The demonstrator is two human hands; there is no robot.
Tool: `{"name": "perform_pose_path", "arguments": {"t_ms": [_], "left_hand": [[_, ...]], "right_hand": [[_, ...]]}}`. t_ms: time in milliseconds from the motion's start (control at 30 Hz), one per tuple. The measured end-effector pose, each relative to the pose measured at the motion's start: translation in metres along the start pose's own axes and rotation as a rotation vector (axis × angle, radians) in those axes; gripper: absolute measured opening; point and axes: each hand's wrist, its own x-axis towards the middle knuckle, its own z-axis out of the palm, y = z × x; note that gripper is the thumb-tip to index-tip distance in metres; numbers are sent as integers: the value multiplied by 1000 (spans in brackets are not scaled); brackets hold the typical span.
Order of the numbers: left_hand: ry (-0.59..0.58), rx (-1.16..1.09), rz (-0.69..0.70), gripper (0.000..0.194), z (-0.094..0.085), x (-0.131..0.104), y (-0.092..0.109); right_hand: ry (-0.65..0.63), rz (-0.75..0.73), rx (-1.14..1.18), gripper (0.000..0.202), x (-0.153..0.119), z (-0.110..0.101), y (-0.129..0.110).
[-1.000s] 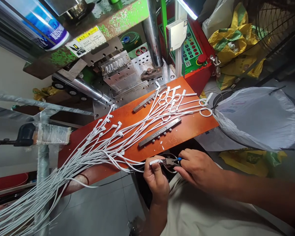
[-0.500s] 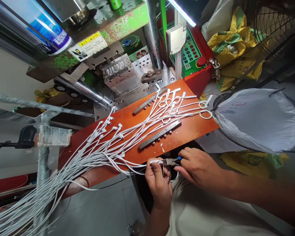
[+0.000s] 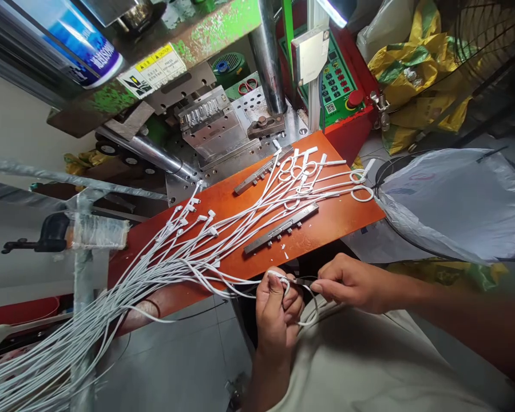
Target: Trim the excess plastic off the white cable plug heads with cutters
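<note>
My left hand is closed on a white cable end, below the front edge of the orange board. A loop of white cable hangs to the right of its fingers. My right hand is closed round small cutters, mostly hidden in the palm, whose metal tip points left at the cable end. Many white cables with small connectors run across the board. Two metal bars with pegs, a near one and a far one, lie on the board.
Behind the board stands a press with a steel die block and a thick post. A red control box is at its right. A lined bin stands right; a wrapped clamp frame is at left.
The cutters have turned in my right hand, and their blue handle no longer shows. More cable loop is visible beside my left hand. The view has shifted slightly.
</note>
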Motion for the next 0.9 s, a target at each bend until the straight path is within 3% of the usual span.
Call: {"name": "perform_pose_path", "arguments": {"t_ms": [67,133,267,333,400,533,600,800,900], "left_hand": [[-49,8,-118,52,-1,0,9],[-14,69,-124,55,-1,-1,13],[187,278,109,66,0,-3,8],[234,313,152,71,1,-3,5],[210,280,107,74,1,-2,7],[25,186,-135,74,-3,3,18],[-23,152,-188,73,-6,4,21],[163,135,2,69,-4,-1,10],[268,173,58,71,3,-3,2]], "right_hand": [[-106,77,181,73,3,-1,2],[-101,79,186,73,3,2,1],[182,-87,-188,58,-3,17,-6],[239,-132,-274,52,-4,24,-6],[231,-140,-243,54,-3,25,-5],[102,-47,67,68,1,14,-2],[114,-50,107,72,1,8,-1],[496,-386,-645,53,-2,21,5],[600,-477,-822,45,3,30,8]]}}
